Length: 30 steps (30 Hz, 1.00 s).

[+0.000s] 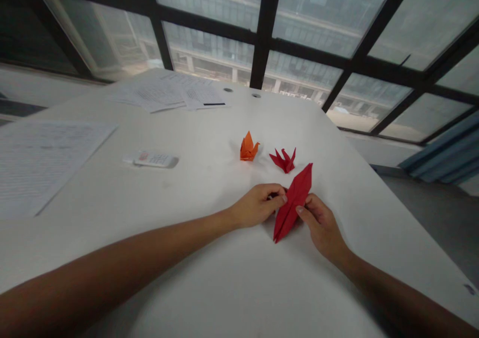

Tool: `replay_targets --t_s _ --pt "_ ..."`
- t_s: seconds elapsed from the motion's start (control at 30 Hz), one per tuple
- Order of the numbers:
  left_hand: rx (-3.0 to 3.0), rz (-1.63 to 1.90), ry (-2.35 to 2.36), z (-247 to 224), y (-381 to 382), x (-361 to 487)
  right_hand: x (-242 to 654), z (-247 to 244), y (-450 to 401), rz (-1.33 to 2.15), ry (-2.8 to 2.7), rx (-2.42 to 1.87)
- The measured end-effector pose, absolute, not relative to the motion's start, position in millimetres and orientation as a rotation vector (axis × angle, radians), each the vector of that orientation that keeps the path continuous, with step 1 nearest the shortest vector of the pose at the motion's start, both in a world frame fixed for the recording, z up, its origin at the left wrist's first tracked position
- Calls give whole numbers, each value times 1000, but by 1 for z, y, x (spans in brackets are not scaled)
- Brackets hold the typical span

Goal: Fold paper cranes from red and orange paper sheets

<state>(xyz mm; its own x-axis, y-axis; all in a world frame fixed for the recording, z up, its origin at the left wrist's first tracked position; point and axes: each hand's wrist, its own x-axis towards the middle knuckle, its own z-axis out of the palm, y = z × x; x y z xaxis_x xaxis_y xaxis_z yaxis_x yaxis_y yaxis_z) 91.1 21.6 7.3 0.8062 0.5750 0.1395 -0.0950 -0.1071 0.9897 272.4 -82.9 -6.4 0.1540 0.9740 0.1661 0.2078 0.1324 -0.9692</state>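
A folded piece of red origami paper (295, 198), long and diamond-shaped, is held tilted just above the white table. My left hand (261, 204) pinches its left edge between thumb and fingers. On the opposite edge my right hand (321, 224) grips it, thumb on the front and fingers behind. A split shows at the paper's lower tip, and its upper tip points away to the right. Just beyond it stands a small red paper crane (284, 160). To the left of that is an orange paper crane (249, 148). Neither hand touches the cranes.
The white table (209, 288) reaches to a large window. A white bottle or tube with printing (154, 159) lies at the left. Printed sheets (41, 158) cover the left edge, with more papers (168, 92) at the back. A blue curtain (445, 151) hangs at the right.
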Motion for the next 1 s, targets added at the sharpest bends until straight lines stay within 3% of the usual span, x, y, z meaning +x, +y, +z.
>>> replay_targets --t_s 0.53,1.0 --pt "1400 702 396 3 28 91 276 -7 -79 1066 -1065 -1181" --pt "1796 777 350 1 18 85 270 -15 -87 821 -1237 -1233"
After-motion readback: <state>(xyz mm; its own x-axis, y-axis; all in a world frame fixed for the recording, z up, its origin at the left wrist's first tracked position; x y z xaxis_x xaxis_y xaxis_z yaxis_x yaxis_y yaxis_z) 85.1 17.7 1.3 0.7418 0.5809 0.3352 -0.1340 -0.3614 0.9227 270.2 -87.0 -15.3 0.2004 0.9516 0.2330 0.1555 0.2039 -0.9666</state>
